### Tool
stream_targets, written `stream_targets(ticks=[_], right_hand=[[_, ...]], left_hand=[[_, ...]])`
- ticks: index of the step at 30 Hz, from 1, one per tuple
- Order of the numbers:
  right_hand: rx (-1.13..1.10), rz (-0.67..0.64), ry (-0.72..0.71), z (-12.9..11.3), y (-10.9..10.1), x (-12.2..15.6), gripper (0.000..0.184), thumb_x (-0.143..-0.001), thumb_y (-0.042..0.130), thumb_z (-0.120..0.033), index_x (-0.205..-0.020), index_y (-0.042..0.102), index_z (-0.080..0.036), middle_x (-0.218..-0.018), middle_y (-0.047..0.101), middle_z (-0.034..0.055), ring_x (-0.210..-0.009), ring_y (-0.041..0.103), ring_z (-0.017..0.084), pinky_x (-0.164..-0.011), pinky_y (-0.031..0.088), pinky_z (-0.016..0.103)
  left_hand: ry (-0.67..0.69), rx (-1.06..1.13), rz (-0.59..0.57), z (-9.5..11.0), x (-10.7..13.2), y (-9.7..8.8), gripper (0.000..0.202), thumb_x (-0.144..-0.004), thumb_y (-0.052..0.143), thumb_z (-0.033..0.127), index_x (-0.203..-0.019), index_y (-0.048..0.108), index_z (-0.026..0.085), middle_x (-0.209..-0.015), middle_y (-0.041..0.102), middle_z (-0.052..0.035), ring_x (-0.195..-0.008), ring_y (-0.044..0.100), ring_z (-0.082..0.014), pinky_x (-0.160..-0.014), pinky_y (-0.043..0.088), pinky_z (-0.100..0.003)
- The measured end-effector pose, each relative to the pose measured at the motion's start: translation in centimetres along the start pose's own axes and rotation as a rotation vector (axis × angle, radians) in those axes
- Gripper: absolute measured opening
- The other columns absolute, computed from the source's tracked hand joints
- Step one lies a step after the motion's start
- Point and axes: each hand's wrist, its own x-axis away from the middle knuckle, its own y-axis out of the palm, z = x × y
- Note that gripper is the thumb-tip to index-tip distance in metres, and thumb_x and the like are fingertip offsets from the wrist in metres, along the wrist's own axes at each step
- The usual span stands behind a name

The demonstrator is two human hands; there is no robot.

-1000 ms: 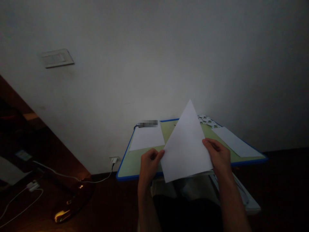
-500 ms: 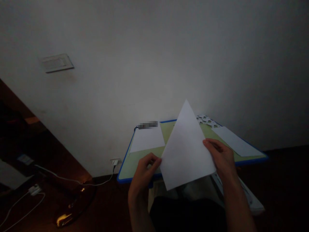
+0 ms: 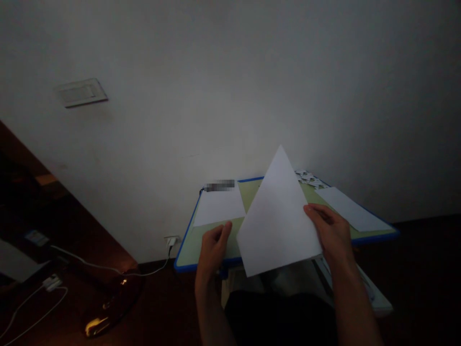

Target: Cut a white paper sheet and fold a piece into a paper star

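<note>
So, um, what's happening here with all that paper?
A person is holding up a white piece of paper with the right hand, pinching its right edge. The left hand is close to the other side but isn't touching it. The paper has one corner pointing up, and it hides part of the table. More paper lies on the table: a sheet on the left and one on the right.

forearms [image 3: 355,300]: bare, slim | fingers [image 3: 226,233]: bare | clothing [image 3: 281,319]: black, detail lost in shadow
</note>
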Motion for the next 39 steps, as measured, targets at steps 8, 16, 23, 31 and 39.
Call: stream_targets(ticks=[8, 16, 23, 31, 39], right_hand=[[0.042, -0.105, -0.005, -0.6, 0.3, 0.7, 0.033, -0.063, 0.088, -0.047, -0.08, 0.084, -0.019, -0.079, 0.082, 0.0075, -0.075, 0.073, 0.025, -0.066, 0.055, 0.035], [0.078, -0.111, -0.039, -1.6, 0.3, 1.4, 0.027, -0.062, 0.087, -0.043, -0.076, 0.084, -0.021, -0.077, 0.082, 0.0062, -0.075, 0.074, 0.025, -0.07, 0.058, 0.036], [0.093, -0.109, -0.101, -1.2, 0.1, 1.3, 0.026, -0.065, 0.087, -0.044, -0.077, 0.084, -0.021, -0.078, 0.083, 0.0071, -0.074, 0.074, 0.026, -0.068, 0.059, 0.037], [0.135, -0.144, -0.066, -0.8, 0.2, 1.4, 0.03, -0.065, 0.086, -0.047, -0.08, 0.083, -0.02, -0.079, 0.082, 0.0073, -0.073, 0.073, 0.026, -0.067, 0.057, 0.037], [0.164, -0.288, -0.098, -0.6, 0.2, 1.4, 0.027, -0.069, 0.085, -0.045, -0.081, 0.084, -0.021, -0.079, 0.082, 0.0062, -0.071, 0.073, 0.024, -0.067, 0.057, 0.036]], left_hand=[[0.069, 0.006, -0.062, 1.3, -0.2, 1.9, 0.043, -0.096, 0.057, 0.056, -0.075, 0.066, 0.019, -0.069, 0.061, -0.0007, -0.067, 0.054, -0.0176, -0.062, 0.038, -0.028], [0.031, 0.018, -0.069, 1.3, -0.4, 2.7, 0.041, -0.091, 0.062, 0.054, -0.068, 0.061, 0.02, -0.06, 0.054, 0.0019, -0.06, 0.048, -0.0153, -0.057, 0.033, -0.027], [-0.019, 0.1, -0.137, 1.3, -0.2, 3.1, 0.042, -0.092, 0.057, 0.06, -0.075, 0.055, 0.022, -0.059, 0.05, 0.0043, -0.054, 0.044, -0.0133, -0.05, 0.03, -0.024], [-0.001, 0.055, -0.119, 0.8, -0.3, 3.0, 0.039, -0.092, 0.059, 0.056, -0.073, 0.059, 0.021, -0.06, 0.055, 0.0026, -0.057, 0.049, -0.0153, -0.053, 0.033, -0.025], [0.03, 0.077, -0.004, 1.3, -0.4, 2.9, 0.036, -0.093, 0.059, 0.051, -0.076, 0.066, 0.021, -0.076, 0.072, -0.0041, -0.075, 0.064, -0.0212, -0.068, 0.046, -0.029]])
